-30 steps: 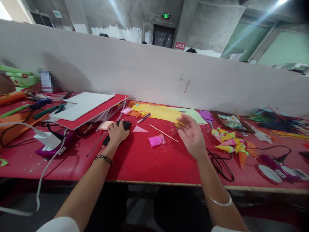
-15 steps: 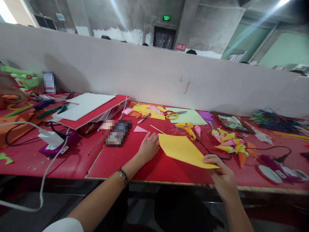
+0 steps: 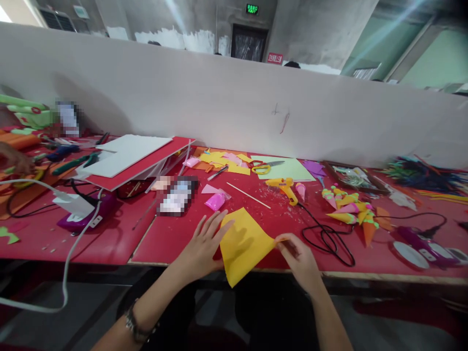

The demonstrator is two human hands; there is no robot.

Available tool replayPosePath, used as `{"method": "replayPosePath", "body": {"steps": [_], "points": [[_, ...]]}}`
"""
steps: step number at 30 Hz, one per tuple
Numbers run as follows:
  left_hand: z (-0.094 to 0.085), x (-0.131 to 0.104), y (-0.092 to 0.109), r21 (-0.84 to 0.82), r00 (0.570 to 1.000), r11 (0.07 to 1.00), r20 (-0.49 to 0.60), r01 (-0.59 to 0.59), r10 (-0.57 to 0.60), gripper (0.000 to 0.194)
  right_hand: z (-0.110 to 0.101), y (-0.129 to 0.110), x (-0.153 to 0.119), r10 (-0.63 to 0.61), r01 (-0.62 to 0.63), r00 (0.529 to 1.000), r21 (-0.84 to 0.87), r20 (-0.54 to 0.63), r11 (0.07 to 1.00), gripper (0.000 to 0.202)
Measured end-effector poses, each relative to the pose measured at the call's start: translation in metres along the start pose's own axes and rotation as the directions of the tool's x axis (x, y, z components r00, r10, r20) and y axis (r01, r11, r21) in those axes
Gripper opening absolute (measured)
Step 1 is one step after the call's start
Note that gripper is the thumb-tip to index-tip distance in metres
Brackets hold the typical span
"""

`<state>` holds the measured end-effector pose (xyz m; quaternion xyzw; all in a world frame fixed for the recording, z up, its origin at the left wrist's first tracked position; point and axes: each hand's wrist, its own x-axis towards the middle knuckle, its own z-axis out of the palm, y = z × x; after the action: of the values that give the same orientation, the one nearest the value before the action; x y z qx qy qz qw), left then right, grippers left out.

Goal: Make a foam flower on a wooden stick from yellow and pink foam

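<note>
A yellow sheet (image 3: 243, 243), felt or paper by its look, is turned with one corner toward me, and that corner juts over the table's front edge. My right hand (image 3: 298, 261) is closed in a pinch on its right corner. My left hand (image 3: 201, 248) is at the sheet's left edge, fingers spread and their tips by its upper left side; part of the thumb is hidden by the sheet. Just beyond the left fingers lie a small bag of pink material (image 3: 215, 201) and a pink paper piece (image 3: 208, 189). A thin wooden stick (image 3: 248, 195) rests farther back.
A yellow glue gun (image 3: 283, 187) with a black cord stands behind the sheet. Scissors (image 3: 261, 168) lie on pale green paper. Small cone-shaped pieces (image 3: 347, 207) are piled at right, near a purple power strip (image 3: 420, 248). White boards (image 3: 127, 153) and another person's hand (image 3: 16, 158) are at left.
The yellow sheet has come nearer to me and turned, with my right hand moving left. My left hand has drawn back to the sheet's edge, uncovering the pink bag.
</note>
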<state>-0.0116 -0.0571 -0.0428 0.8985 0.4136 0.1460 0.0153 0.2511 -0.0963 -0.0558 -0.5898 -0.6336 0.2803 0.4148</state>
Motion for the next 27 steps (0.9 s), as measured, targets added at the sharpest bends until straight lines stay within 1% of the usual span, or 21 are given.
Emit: {"method": "replayPosePath", "body": {"steps": [3,6,8,10,14,16,17,18,19,20,22,23,25,27], "points": [[-0.002,-0.010,0.009,0.033,0.999,0.999,-0.042,0.002,-0.001,0.069,0.002,0.001,-0.004,-0.008,0.003,0.998,-0.081,-0.057,0.997,0.017],[-0.005,-0.011,0.013,0.062,0.998,0.998,-0.067,-0.006,0.010,0.066,0.003,0.003,-0.010,0.001,-0.018,0.990,-0.116,-0.143,0.993,0.017],[-0.006,-0.009,0.014,0.062,0.997,0.998,-0.066,-0.021,0.025,0.068,0.003,0.003,-0.015,-0.005,-0.020,0.986,-0.143,-0.169,0.990,0.017],[-0.006,-0.009,0.015,0.043,0.998,0.998,-0.034,-0.047,0.048,0.073,0.002,0.001,-0.019,-0.024,-0.009,0.984,-0.184,-0.177,0.983,0.016],[0.000,-0.012,0.017,-0.051,0.991,0.997,0.113,-0.064,0.070,0.091,0.002,-0.002,-0.025,-0.058,0.001,0.973,-0.247,-0.225,0.969,0.014],[0.002,-0.013,0.017,-0.101,0.983,0.993,0.164,-0.069,0.085,0.096,0.004,-0.002,-0.027,-0.077,0.007,0.967,-0.275,-0.243,0.961,0.014],[0.002,-0.013,0.017,-0.124,0.980,0.990,0.175,-0.068,0.089,0.096,0.005,-0.002,-0.028,-0.087,0.010,0.964,-0.290,-0.251,0.957,0.014],[0.001,-0.012,0.016,-0.148,0.981,0.987,0.175,-0.059,0.085,0.092,0.006,-0.002,-0.029,-0.100,0.016,0.960,-0.305,-0.262,0.952,0.014],[-0.001,-0.011,0.016,-0.174,0.983,0.984,0.170,-0.041,0.071,0.083,0.006,-0.003,-0.029,-0.116,0.025,0.955,-0.316,-0.273,0.948,0.013],[-0.003,-0.009,0.016,-0.202,0.985,0.979,0.163,-0.018,0.051,0.069,0.006,-0.003,-0.029,-0.136,0.044,0.952,-0.320,-0.273,0.946,0.012],[-0.007,-0.005,0.015,-0.270,0.985,0.963,0.169,0.016,0.031,0.040,0.004,-0.006,-0.027,-0.188,0.119,0.961,-0.310,-0.204,0.943,0.011],[-0.009,-0.003,0.015,-0.308,0.983,0.951,0.181,0.024,0.034,0.033,0.002,-0.007,-0.025,-0.217,0.169,0.966,-0.296,-0.138,0.940,0.013],[-0.011,-0.001,0.014,-0.380,0.979,0.925,0.195,0.029,0.050,0.032,-0.002,-0.009,-0.020,-0.240,0.235,0.971,-0.264,0.014,0.935,0.018],[-0.013,0.000,0.014,-0.441,0.980,0.897,0.192,0.032,0.059,0.032,-0.006,-0.009,-0.014,-0.205,0.230,0.971,-0.245,0.122,0.942,0.020]]}}
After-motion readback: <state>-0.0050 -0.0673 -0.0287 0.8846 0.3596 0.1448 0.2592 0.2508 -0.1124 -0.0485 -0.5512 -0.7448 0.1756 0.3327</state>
